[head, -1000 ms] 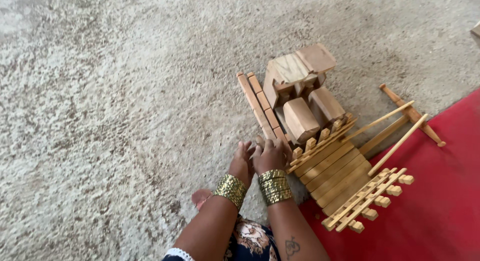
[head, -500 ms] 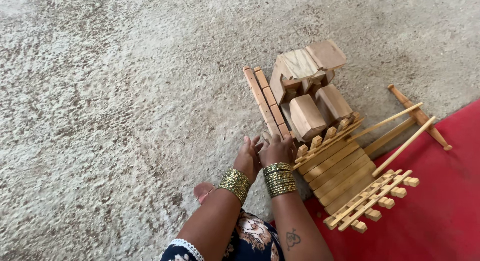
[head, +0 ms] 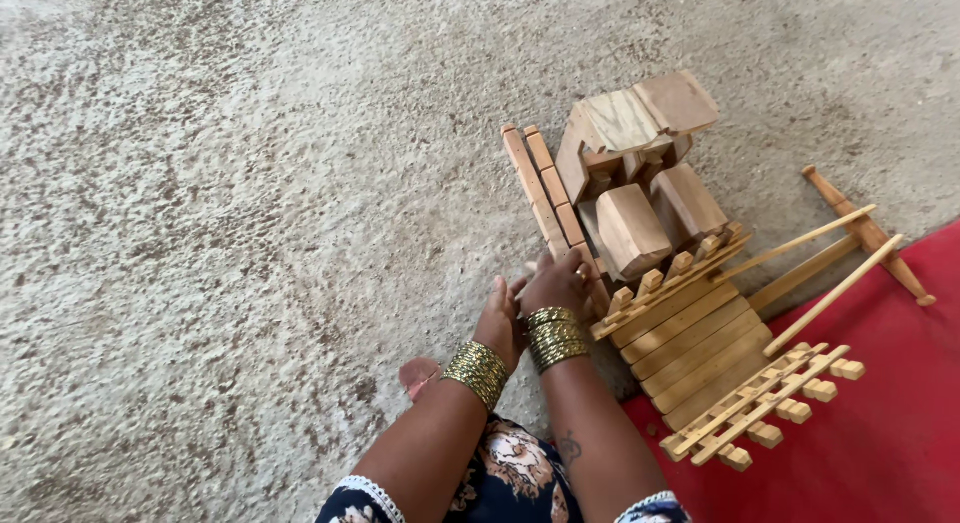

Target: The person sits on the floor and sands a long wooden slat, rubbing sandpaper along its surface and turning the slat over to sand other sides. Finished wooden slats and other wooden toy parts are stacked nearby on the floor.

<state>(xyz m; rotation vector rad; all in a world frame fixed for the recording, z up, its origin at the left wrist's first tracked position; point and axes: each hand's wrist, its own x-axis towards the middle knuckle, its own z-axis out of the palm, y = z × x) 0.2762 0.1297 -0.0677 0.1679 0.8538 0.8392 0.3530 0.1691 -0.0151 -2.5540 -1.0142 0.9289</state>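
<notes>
Head view: left hand [head: 500,318] and right hand [head: 560,283] lie side by side, fingers pressed against the near end of 2 long wooden bars [head: 545,198] on the rough floor [head: 200,233]; whether either grips is unclear. Bars look stiff, light and dry, best held mid-length. Chunky wooden blocks [head: 635,228] and a slatted wooden frame [head: 690,328] sit alongside.

Matt bare-wood blocks [head: 634,228] and slats [head: 690,328] lie on rough gritty concrete floor [head: 250,183] beside red cloth [head: 880,433].

Head cam, steep down, close over floor [head: 200,183]
</notes>
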